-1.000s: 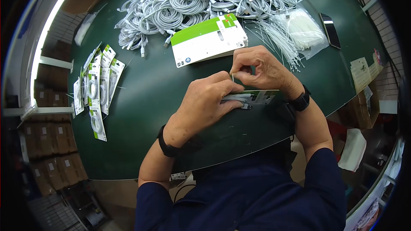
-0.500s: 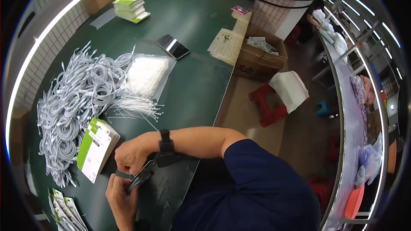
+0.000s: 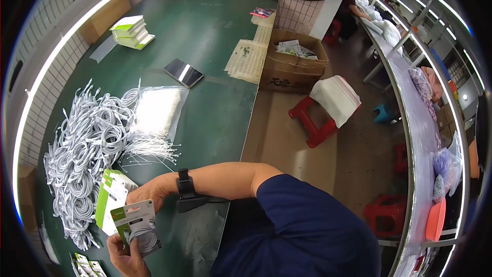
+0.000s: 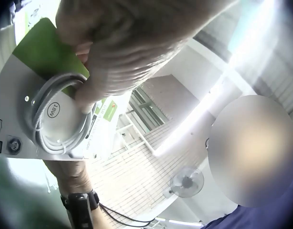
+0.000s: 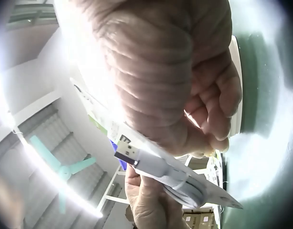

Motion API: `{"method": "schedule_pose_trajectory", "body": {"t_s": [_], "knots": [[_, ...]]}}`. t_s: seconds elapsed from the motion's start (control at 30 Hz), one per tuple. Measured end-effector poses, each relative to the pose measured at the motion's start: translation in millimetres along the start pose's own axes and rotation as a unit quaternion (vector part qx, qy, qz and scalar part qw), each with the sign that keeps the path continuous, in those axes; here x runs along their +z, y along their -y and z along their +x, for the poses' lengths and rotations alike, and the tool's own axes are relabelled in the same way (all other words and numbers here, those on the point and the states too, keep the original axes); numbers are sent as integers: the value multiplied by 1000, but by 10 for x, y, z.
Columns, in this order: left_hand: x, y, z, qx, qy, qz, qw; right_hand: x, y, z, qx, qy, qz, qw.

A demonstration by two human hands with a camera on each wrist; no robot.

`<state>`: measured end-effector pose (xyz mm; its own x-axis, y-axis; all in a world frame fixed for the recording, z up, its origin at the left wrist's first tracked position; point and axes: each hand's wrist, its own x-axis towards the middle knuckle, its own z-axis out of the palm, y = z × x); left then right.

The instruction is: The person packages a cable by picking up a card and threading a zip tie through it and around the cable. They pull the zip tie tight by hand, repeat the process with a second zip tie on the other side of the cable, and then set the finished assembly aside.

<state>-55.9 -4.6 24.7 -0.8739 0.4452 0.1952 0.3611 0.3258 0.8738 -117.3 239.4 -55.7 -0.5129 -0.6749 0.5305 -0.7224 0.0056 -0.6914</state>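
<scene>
My left hand [image 3: 127,257] grips a green-and-white packaging card [image 3: 134,216] by its lower part, thumb across the front. A coiled white USB charging cable [image 3: 145,239] lies against that card; in the left wrist view the coil [image 4: 41,114] surrounds a printed "18W". The metal-tipped USB plug [image 5: 128,150] shows in the right wrist view. Behind the held card, my right hand [image 3: 151,193] is at the stack of green-and-white cards [image 3: 106,202]. Its fingers [image 5: 222,95] are loosely bent beside the stack's edge, and the card hides part of this hand in the head view.
A large heap of coiled cables [image 3: 82,149] lies left of the stack. Loose white cable ties [image 3: 154,150] and a clear bag of them [image 3: 158,110] sit beyond my right hand. Farther back are a phone [image 3: 183,73] and more cards [image 3: 132,33]. Several carded cables [image 3: 87,265] lie at lower left.
The held card has turned from edge-on to face-up. My right hand has left the thin strand it pinched at the card and moved to the stack. The head view has swung rightward.
</scene>
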Motion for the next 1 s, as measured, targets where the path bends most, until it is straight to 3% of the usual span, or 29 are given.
{"method": "schedule_pose_trajectory", "body": {"t_s": [0.03, 0.13, 0.33, 0.53, 0.73, 1.0], "knots": [[-39, 64, 5, 7, -5, 12, 1000, -27, 29, -4, 55, 36, -5, 998], [-137, 216, 69, 14, -33, -51, 998, 18, 173, -12, 151, -36, 87, 984], [-409, 446, 114, 27, -114, -113, 987, 0, 415, 78, 125, -135, 232, 955], [-309, 588, 147, 29, -139, -185, 973, -22, 599, 113, 128, -183, 159, 962], [-112, 787, 163, 25, -113, -237, 965, 84, 577, 118, 114, -229, 243, 936], [-37, 792, 202, -13, -126, -307, 943, 95, 469, 115, 140, -225, 263, 928]]}}
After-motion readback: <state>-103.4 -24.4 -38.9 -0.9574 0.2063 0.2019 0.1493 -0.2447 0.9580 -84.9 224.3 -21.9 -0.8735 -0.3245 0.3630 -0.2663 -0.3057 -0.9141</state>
